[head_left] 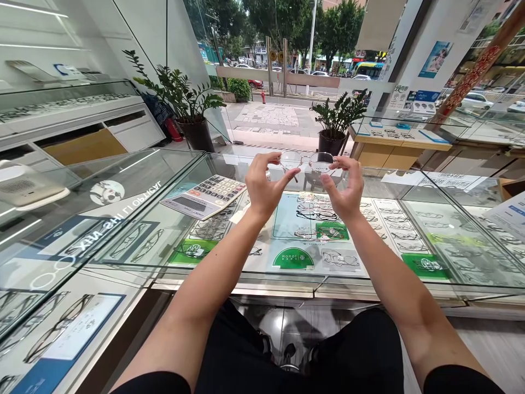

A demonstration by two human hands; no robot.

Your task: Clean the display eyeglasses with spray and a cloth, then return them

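Note:
I hold a pair of thin metal-framed glasses [307, 161] up in front of me, above the glass display counter [229, 257]. My left hand [264, 186] pinches the left end of the frame between thumb and fingers. My right hand [346, 186] pinches the right end the same way. The lenses are clear and face me; one temple arm hangs down near my left thumb. Both forearms reach forward over my lap.
A calculator [205, 197] lies on the counter top at left. Several eyeglass frames lie on trays inside the counter [320, 224]. Two potted plants [192, 109] [336, 123] stand by the glass shopfront. Another glass case [53, 230] runs along my left.

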